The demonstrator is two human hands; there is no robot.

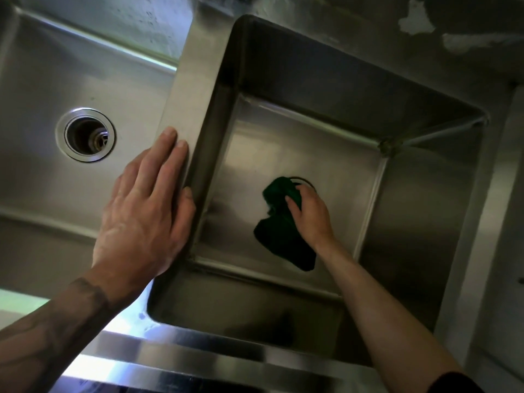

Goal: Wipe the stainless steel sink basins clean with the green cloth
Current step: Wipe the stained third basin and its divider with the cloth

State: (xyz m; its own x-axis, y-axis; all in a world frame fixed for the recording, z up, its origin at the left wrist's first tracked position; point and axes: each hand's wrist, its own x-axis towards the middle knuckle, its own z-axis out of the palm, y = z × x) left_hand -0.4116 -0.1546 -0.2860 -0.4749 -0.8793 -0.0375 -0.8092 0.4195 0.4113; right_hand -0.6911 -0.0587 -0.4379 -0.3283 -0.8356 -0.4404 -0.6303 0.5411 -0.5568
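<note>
- Green cloth (280, 222) lies mid-floor in rt basin (283, 137), top edge right at the drain (304, 180). Rt hand (310, 214) has fingers curled over it, pressing down.
- Risk: cloth is bunched, loose tail toward near wall. I reckon poor contact, streaks left.
- Risk: edge snags in drain if I push further.
- L hand (144, 205) lies flat on divider (187, 89), fingers straight, holding nothing. Slick steel, so it could slip.
- Far-rt corner (387, 146) looks grimy, easy to miss.

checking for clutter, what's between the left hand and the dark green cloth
Only the right basin's steel side wall and bare floor separate the left hand from the dark green cloth; head view.
</note>
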